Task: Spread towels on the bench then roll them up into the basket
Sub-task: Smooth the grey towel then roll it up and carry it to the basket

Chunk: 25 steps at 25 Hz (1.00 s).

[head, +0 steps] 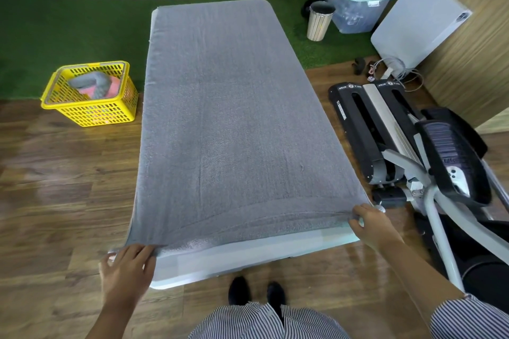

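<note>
Grey terry cloth is covering almost the whole bench [248, 259] — the towel [234, 118] is lying flat from the far end down to the near edge, where a pale strip of the bench top is showing. The person is standing at that near end, and the left hand [128, 267] is pinching the towel's near left corner with curled fingers, while the right hand [369, 224] is gripping the near right corner the same way. Shallow ripples are running between the two hands, so the cloth looks soft, limp and fairly light, likely to sag or bunch wherever it is unsupported. Holding both near corners seems the sound place to begin rolling — an even pull should keep the roll straight. On the floor to the left, the yellow basket [110, 115] is holding rolled towels [93, 85] already.
</note>
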### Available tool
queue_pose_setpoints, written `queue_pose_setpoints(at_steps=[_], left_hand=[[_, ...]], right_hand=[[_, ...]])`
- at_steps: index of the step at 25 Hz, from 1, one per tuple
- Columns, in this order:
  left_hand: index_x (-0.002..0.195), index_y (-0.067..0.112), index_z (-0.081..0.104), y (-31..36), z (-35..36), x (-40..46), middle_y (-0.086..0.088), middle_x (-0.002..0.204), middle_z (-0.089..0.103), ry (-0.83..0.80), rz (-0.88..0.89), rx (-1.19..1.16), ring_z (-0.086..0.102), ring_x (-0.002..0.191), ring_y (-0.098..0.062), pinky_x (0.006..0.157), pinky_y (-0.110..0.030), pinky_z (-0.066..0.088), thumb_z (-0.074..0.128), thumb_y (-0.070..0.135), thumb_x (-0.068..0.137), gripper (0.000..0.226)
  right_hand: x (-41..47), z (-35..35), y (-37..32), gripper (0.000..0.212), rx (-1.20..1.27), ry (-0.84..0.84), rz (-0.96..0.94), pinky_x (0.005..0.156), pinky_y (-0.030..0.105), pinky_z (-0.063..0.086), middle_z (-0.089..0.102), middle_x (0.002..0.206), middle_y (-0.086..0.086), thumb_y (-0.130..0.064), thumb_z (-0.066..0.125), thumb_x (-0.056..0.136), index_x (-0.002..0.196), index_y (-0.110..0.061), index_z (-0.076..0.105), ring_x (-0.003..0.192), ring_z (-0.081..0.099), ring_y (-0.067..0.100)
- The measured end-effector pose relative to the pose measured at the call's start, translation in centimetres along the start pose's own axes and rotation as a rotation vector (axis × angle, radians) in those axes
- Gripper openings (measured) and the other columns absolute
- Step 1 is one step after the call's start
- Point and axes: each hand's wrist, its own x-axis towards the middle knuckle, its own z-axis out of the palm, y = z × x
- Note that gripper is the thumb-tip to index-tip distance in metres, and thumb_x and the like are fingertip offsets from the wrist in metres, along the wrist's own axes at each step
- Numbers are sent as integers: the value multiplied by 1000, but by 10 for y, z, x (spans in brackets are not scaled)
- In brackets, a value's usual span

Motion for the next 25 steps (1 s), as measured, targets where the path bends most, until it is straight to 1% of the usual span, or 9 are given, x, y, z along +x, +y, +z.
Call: queue_pose_setpoints(at_steps=[2,4,7,9,12,16,19,22,25], left_hand=[[79,19,72,-2,0,3,0,74,64,-55,-7,5,66,71,-26,80,-50,38,37,27,79,36],[89,17,69,-2,-1,5,-3,83,64,-97,-53,-28,64,71,-29,78,-52,41,38,28,76,36],[94,15,61,-2,-3,8,-10,97,61,-76,-101,-131,60,76,-38,69,-53,46,43,22,73,29],[93,11,65,-1,-1,8,-13,98,62,-50,-73,-142,61,81,-41,66,-53,48,41,21,76,31],[93,7,69,-1,2,8,-14,100,64,-43,-26,-147,62,84,-39,63,-50,50,38,26,74,41],[96,9,69,0,0,8,-11,98,67,-63,-43,-68,66,80,-37,68,-52,47,34,22,73,44],[91,15,72,-6,-4,8,-4,87,69,-74,-53,-6,67,75,-29,74,-50,40,36,26,77,40],[86,17,73,-20,-3,7,-4,81,68,-55,-19,11,67,71,-31,72,-49,40,38,31,78,39],[87,16,72,-18,3,8,-7,90,66,9,-34,12,65,77,-33,74,-50,40,39,25,76,36]], right_hand=[[2,-1,-2,9,-5,-19,20,66,30,34,51,86,4,-10,56,86,87,-1,60,78,46,23],[4,-3,-5,11,0,3,8,68,30,36,49,92,5,-7,55,86,93,1,59,78,46,23],[7,-4,-5,15,-47,22,-6,73,34,42,48,105,12,-5,52,88,102,1,56,87,51,31],[7,-4,-4,13,-121,14,-47,72,35,43,53,101,15,-4,51,88,97,1,59,89,55,34],[4,-1,-2,9,-38,46,-77,64,29,42,58,90,10,3,64,77,86,0,64,75,58,30],[6,-4,1,19,-83,0,-24,62,29,43,57,100,1,-3,59,80,97,-9,63,80,57,25],[10,-7,3,13,-79,-57,-1,67,33,47,58,91,-1,-10,56,83,93,-11,65,88,56,27],[12,-8,0,11,-93,-98,-24,72,33,45,62,85,4,-12,56,82,86,-8,65,80,57,29],[11,-2,0,13,-91,-24,-61,76,37,46,60,91,7,-6,59,80,92,-7,65,76,57,31]])
